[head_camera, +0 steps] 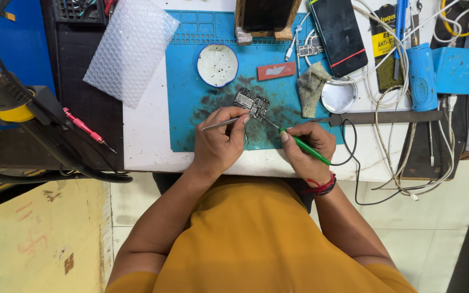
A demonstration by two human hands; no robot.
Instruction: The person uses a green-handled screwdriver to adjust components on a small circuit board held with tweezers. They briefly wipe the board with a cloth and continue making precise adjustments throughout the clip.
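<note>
Now left hand (219, 142) pinches tweezers (221, 123) against the board (251, 102) on the blue mat (191, 92), right hand (306, 145) grips a green tool (304, 148), tip at the board: probably light, stiff, fragile, best held by its edges.

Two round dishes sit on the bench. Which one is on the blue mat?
The white dish with the blue rim, up and left of the circuit board. The plain metal-looking dish lies off the mat's right edge, beside the grey cloth.
</note>
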